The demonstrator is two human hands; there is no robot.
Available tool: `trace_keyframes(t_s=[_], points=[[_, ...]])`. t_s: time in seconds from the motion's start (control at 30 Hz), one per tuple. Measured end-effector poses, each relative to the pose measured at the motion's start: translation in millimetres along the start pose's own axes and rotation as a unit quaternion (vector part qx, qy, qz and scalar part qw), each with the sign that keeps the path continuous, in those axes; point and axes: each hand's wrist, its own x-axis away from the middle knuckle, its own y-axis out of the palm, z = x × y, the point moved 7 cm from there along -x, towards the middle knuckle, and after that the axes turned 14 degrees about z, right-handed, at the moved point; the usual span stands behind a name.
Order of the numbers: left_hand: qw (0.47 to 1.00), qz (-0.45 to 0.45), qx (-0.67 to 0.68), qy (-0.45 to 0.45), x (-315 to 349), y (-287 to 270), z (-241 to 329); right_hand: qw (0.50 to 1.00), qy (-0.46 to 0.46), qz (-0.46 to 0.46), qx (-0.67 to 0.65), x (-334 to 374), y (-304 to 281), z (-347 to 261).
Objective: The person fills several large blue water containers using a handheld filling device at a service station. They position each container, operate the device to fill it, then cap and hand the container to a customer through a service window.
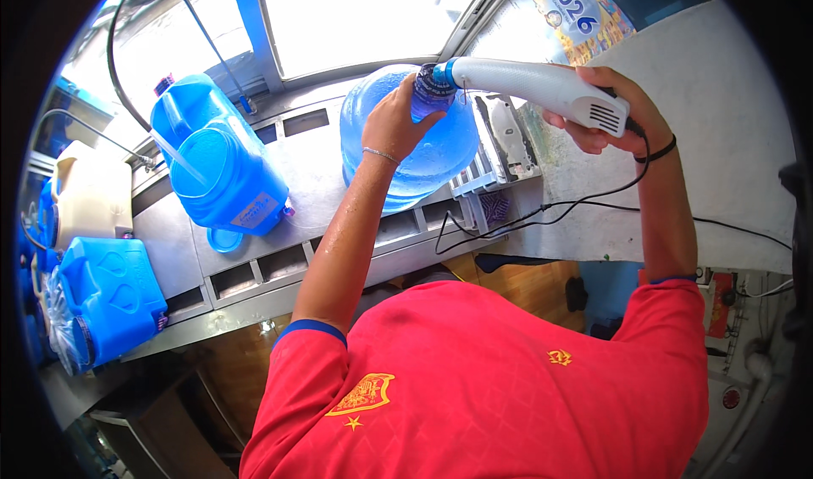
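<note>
A large, round, clear-blue water jug (368, 136) stands on the metal counter. My left hand (396, 123) is closed round its neck, thumb to the right, beside a dark blue printed sleeve (433, 92) on the mouth. With my right hand (622, 110) I grip a white heat gun (525, 83) by its vented rear end. The gun lies nearly level, and its blue-ringed nozzle points left at the sleeve, touching or very close to it. A black cord (642, 153) runs from the gun's rear past my right wrist. Part of the neck is hidden by my left fingers.
To the left, an open blue water container (229, 166) has a hose in it; its blue lid (224, 239) lies nearby. Another blue container (110, 288) and a beige one (91, 193) stand farther left. The metal counter (296, 170) has slots. A window is behind, a pale wall at right.
</note>
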Motion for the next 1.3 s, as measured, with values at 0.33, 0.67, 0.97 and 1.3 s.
trace_keyframes(t_s=[0.33, 0.67, 0.97, 1.3], points=[[1.000, 0.004, 0.001, 0.005, -0.7, -2.5, 2.2, 0.999, 0.021, -0.037, -0.020, -17.1, -8.0, -11.1], [1.000, 0.004, 0.011, 0.007, -2.0, -3.3, 2.4, 0.994, 0.082, -0.010, -0.064, -35.0, -44.5, -8.5], [1.000, 0.004, 0.013, 0.002, -1.8, -1.8, 1.2, 0.995, 0.046, -0.078, -0.053, -28.7, -51.8, -6.6], [1.000, 0.010, -0.004, -0.001, -1.0, -1.1, -0.1, 0.995, 0.038, -0.063, -0.072, -15.9, -60.4, 7.6]])
